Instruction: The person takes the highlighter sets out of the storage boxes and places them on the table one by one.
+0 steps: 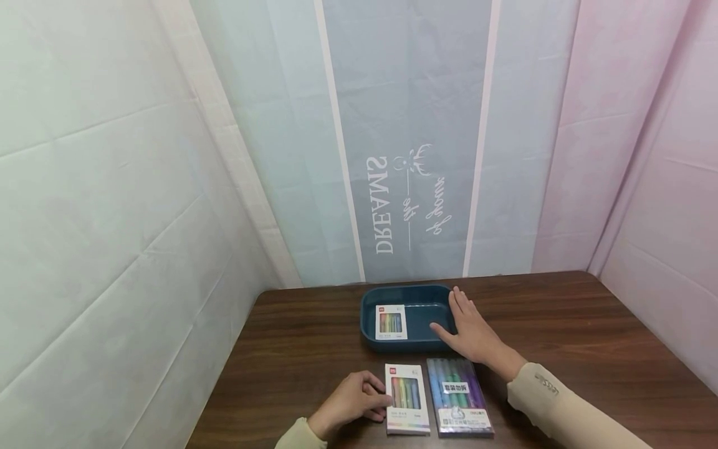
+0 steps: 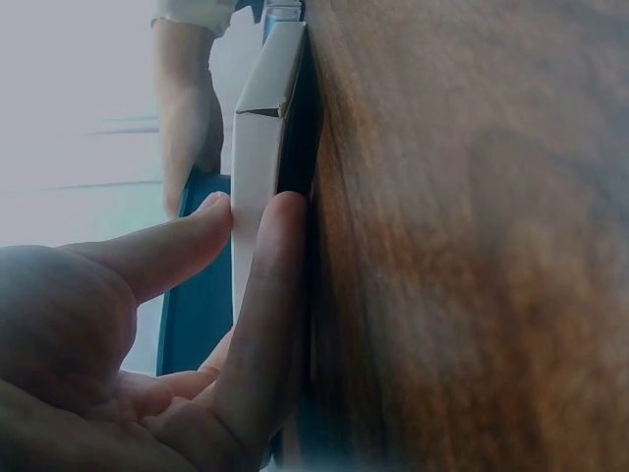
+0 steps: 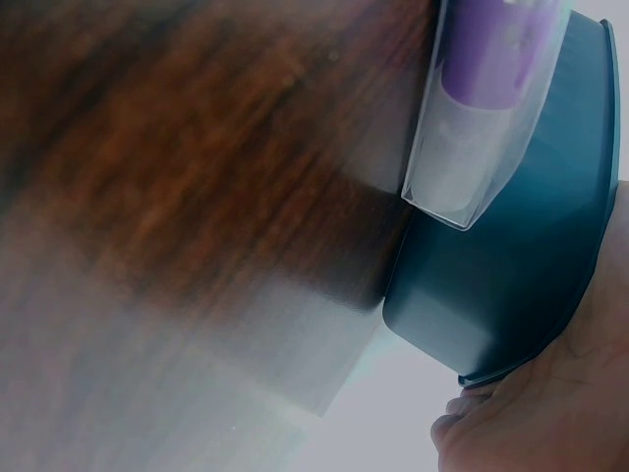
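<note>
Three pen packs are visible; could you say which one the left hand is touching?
The white pack left of the clear pack; the other white pack is in the blue tray.

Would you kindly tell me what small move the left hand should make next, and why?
Perhaps lift the white cardboard pen box toward the deep teal rectangular tray: the left hand appears to pinch the box's edge, the right hand rests on the tray's rim, and bare floor shows beside the similar white box inside.
</note>
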### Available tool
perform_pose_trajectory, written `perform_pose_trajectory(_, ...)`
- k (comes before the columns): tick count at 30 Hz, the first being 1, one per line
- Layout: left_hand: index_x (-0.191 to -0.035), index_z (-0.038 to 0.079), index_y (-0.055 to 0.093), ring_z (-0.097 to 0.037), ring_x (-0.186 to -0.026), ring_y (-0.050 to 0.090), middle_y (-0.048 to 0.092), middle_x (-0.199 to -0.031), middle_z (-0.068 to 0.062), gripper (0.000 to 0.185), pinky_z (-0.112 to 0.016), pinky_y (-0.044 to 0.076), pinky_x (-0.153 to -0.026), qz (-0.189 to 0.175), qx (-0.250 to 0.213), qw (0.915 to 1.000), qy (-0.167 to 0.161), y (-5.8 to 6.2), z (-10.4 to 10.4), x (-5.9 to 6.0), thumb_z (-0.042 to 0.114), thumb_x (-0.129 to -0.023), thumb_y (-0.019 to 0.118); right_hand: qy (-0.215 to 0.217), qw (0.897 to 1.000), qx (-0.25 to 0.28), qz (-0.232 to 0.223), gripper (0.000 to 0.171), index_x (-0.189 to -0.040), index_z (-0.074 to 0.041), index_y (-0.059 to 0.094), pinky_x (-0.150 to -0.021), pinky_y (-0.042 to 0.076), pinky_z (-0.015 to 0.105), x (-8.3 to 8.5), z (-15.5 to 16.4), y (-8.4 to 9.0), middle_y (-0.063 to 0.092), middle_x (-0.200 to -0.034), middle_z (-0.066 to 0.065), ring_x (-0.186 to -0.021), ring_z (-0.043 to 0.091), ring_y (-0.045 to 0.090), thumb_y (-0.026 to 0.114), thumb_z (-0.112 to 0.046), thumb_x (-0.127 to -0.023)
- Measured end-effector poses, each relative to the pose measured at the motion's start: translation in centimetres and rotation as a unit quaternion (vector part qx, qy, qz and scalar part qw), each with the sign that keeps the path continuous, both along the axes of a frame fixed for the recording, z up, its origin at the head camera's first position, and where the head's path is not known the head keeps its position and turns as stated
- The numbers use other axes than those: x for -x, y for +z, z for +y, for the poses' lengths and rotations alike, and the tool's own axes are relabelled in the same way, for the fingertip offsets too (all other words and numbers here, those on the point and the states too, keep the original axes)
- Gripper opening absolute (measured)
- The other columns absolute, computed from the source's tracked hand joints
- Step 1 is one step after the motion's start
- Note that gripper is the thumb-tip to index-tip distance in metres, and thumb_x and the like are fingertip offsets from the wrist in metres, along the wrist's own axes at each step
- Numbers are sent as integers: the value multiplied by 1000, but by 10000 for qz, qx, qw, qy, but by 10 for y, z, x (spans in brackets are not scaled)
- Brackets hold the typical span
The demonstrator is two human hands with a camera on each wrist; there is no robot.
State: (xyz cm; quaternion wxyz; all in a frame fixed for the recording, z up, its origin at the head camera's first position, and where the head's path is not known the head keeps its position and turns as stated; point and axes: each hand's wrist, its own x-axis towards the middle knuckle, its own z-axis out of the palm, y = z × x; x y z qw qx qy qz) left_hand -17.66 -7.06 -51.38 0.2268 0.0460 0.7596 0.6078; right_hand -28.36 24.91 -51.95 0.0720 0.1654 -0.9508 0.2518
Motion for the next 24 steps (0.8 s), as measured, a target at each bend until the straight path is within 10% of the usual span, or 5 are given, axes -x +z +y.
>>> perform_pose_trajectory(24,-109,-5,65,-19,-69,76,71,-83,-14,22,-33,66,-64,-32,-158,9999,3,4,-1,0,-1,-94,81,-1,10000,-23,-11,103,-163,15,23,-129,19,67,0,-2,5,14,-174,33,-160,52,17,65,-58,-103)
